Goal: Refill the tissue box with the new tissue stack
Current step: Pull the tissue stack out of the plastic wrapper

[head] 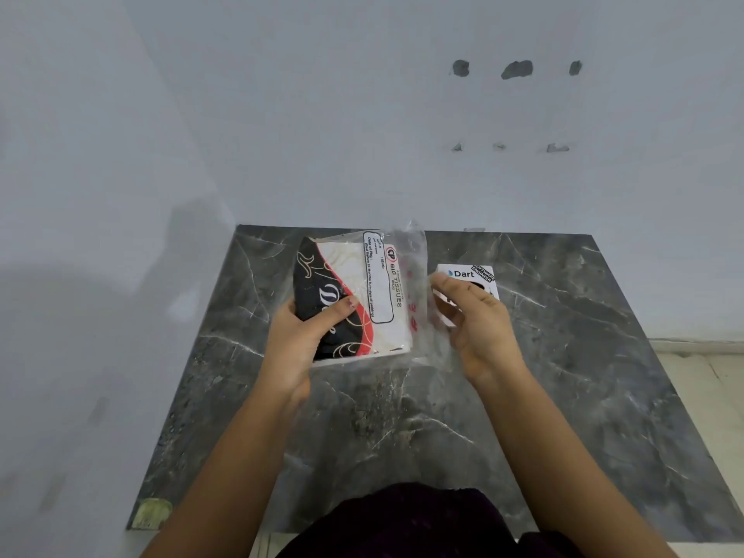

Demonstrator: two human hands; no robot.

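A person is standing at a dark grey marble-patterned table (523,396) set against a pale wall (322,114), and is holding a packet of tissues (362,296) above it. The left hand (300,340) is gripping the packet's black, red and cream printed side, thumb lying across the front. The right hand (477,324) is curling around the loose clear plastic wrapper (414,267) at the packet's right edge; the plastic there is blurring, so the exact pinch is hard to tell. A label reading BIG TISSUES is facing up. Behind the right hand a white Dart tissue box (467,275) is resting on the table
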